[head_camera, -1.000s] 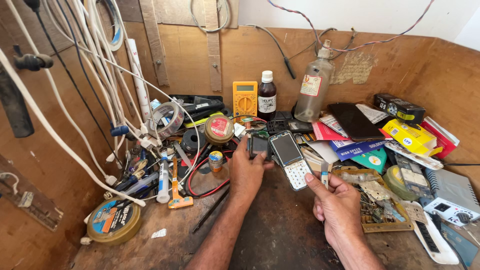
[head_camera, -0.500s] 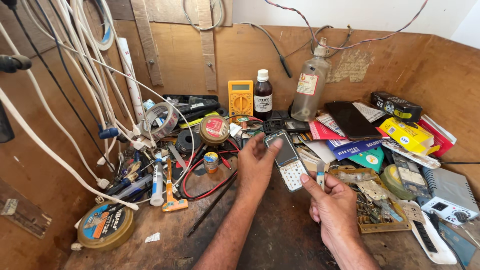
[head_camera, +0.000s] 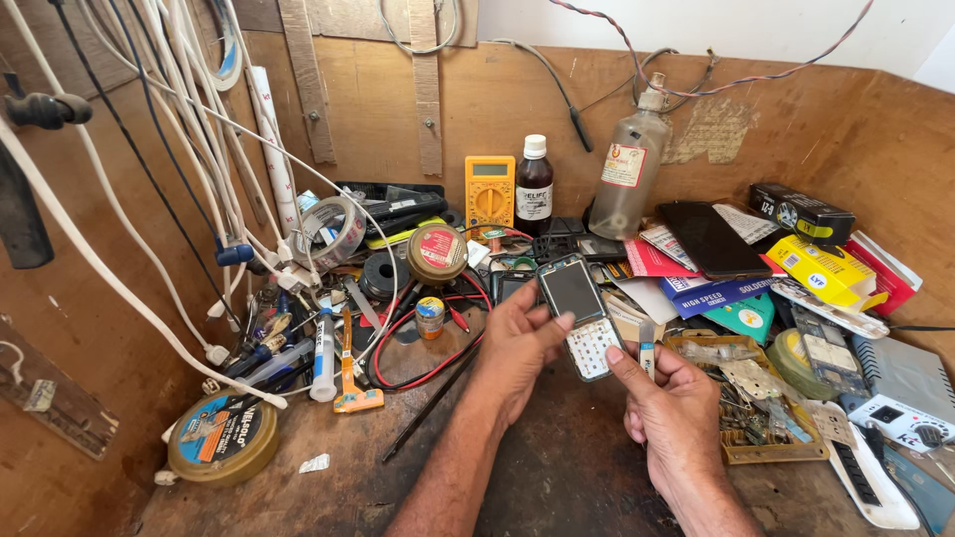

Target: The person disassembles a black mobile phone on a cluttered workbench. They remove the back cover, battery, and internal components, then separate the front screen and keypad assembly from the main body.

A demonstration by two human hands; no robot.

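Above the middle of the wooden worktop [head_camera: 557, 477], the left hand [head_camera: 517, 343] is clamped on a small keypad phone [head_camera: 580, 316], thumb across its face, tilted so the screen faces the person. The right hand [head_camera: 676, 413] pinches a thin white-and-blue tool [head_camera: 647, 353] and touches the keypad corner. A yellow multimeter [head_camera: 489, 191] leans against the back wall.

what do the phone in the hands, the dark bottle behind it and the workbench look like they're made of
Phone, held by the left hand with the right hand at its keypad: likely plastic, with a glossy dark screen, silvery rim and matte white keys.
Dark bottle: probably brown glass, shiny and see-through, with a white plastic-looking cap.
Workbench: wood or board, brown, worn, stained and matte.
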